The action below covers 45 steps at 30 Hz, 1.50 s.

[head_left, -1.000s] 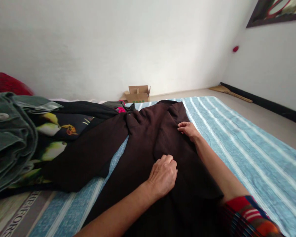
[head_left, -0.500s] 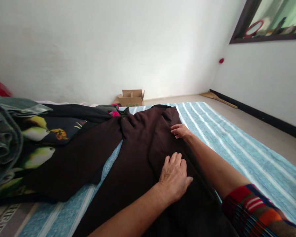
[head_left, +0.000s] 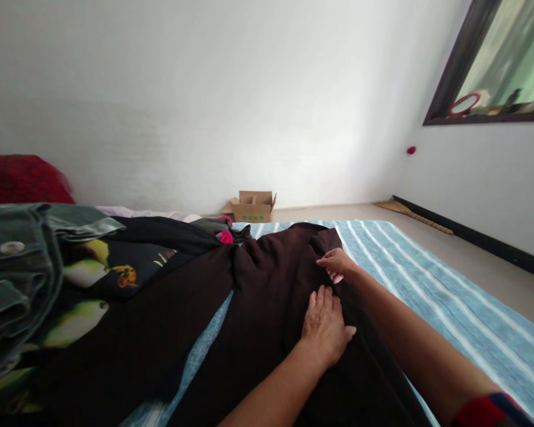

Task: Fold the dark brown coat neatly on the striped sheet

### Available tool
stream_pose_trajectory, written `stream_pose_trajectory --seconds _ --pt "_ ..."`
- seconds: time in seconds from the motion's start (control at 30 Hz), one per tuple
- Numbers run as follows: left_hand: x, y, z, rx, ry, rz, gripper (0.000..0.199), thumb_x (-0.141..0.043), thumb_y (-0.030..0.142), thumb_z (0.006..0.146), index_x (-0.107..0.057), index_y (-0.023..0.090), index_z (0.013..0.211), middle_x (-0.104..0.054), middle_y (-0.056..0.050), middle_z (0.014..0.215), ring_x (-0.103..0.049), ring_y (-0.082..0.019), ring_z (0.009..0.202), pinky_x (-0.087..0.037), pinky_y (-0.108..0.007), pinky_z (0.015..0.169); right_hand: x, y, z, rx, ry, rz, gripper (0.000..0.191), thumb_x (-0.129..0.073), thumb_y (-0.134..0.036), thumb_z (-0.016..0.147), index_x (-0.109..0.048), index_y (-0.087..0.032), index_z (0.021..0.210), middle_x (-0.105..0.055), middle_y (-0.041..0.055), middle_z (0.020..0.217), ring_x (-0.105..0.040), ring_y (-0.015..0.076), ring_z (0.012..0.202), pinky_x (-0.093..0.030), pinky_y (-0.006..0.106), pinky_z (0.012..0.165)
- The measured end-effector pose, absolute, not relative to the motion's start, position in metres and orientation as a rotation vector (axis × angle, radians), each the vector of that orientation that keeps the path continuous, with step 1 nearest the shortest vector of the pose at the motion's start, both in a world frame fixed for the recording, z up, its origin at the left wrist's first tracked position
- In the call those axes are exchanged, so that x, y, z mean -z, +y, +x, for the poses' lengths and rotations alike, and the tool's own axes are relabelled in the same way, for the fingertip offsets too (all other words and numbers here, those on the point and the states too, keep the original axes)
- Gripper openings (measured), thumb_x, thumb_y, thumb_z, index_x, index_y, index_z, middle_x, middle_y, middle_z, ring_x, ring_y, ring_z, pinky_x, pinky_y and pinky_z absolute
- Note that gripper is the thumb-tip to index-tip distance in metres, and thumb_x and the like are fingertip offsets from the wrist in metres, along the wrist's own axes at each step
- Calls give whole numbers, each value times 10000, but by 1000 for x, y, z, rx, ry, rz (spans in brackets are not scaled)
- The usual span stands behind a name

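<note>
A dark brown garment (head_left: 267,308) lies spread across the bed, with a long part stretching to the lower left and a strip of sheet showing in the gap. My left hand (head_left: 327,326) rests palm down on it, fingers stretched out and thumb to the side. Just beyond, my right hand (head_left: 338,264) is at the garment's right side, its fingers bent and drawn together on the cloth; the fingertips are partly hidden.
Grey-green denim (head_left: 13,279) and a black cloth with a bird print (head_left: 133,267) are heaped at left. Behind them sits a red bundle (head_left: 24,178). An open cardboard box (head_left: 251,210) stands by the wall. Beneath everything is a blue striped sheet (head_left: 431,296).
The view has tilted up and shifted left. My right hand's fingers have drawn closer together and it sits nearer my left hand, which stays flat on the garment.
</note>
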State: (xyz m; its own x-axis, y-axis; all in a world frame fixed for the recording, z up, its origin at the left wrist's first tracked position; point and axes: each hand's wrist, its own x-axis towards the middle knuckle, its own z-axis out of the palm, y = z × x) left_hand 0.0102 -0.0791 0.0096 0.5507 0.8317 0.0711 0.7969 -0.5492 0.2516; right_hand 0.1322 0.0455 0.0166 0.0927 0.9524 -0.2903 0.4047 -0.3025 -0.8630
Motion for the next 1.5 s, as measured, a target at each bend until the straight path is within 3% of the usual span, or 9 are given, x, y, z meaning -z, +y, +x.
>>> stream_pose_trajectory --seconds 0.13,0.27,0.4,0.53,0.7,0.93,1.03,1.2,1.5 --pt "12 -82 7 -355 1348 2546 671 -406 521 857 -361 83 1364 -193 -164 1483 -118 -269 1373 -133 -443 1122 -13 85 122 -1005 -1342 -1891 186 -690 -317 655 -593 -160 636 -498 -7 436 -516 131 414 -407 215 383" --pt "25 -87 3 -433 1309 2528 660 -363 530 872 -347 104 1376 -142 -155 1492 -71 -259 1375 -122 -449 1123 -3 117 115 -804 -1289 -1978 247 -713 -353 598 -627 -150 708 -597 52 606 -601 194 595 -438 242 462" --pt "37 -86 3 -516 1277 2523 661 -340 524 880 -335 93 1380 -119 -162 1491 -56 -271 1372 -119 -470 1119 4 135 109 -709 -1263 -1964 193 -727 -237 531 -642 -149 681 -637 69 681 -620 214 709 -442 235 513" --pt "40 -84 5 -520 1246 2479 684 -344 530 874 -323 73 1383 -112 -187 1485 -46 -284 1369 -113 -491 1112 9 137 105 -719 -1274 -1839 100 -661 -181 568 -652 -146 662 -667 53 705 -614 179 655 -441 226 491" --pt "32 -82 5 -491 1243 2403 679 -367 535 863 -354 83 1370 -150 -181 1484 -62 -262 1376 -86 -476 1117 12 126 109 -705 -1316 -1682 169 -601 -198 595 -688 -148 731 -691 36 766 -623 168 692 -471 241 578" --pt "29 -81 5 -479 1243 2362 682 -412 535 843 -362 104 1369 -177 -159 1487 -61 -253 1379 -71 -472 1122 18 122 109 -678 -1446 -1545 100 -596 -189 541 -684 -163 580 -660 23 617 -613 195 660 -459 266 631" --pt "29 -80 4 -474 1242 2377 671 -401 536 848 -370 110 1366 -170 -146 1491 -57 -254 1379 -81 -476 1122 17 121 117 -673 -1422 -1491 169 -577 -243 588 -699 -162 673 -668 21 653 -614 170 639 -466 245 595" --pt "25 -80 3 -445 1210 2431 656 -382 522 864 -366 99 1366 -166 -163 1488 -41 -260 1379 -88 -488 1118 8 124 145 -556 -1269 -1503 371 -481 -246 676 -633 -112 987 -648 32 691 -587 127 536 -457 216 490" --pt "31 -81 5 -442 1241 2465 662 -333 543 874 -355 107 1372 -163 -144 1493 -47 -258 1379 -112 -479 1122 -3 138 160 -616 -1513 -1691 481 -574 -142 683 -608 -179 1161 -510 -58 429 -459 93 363 -393 203 422"
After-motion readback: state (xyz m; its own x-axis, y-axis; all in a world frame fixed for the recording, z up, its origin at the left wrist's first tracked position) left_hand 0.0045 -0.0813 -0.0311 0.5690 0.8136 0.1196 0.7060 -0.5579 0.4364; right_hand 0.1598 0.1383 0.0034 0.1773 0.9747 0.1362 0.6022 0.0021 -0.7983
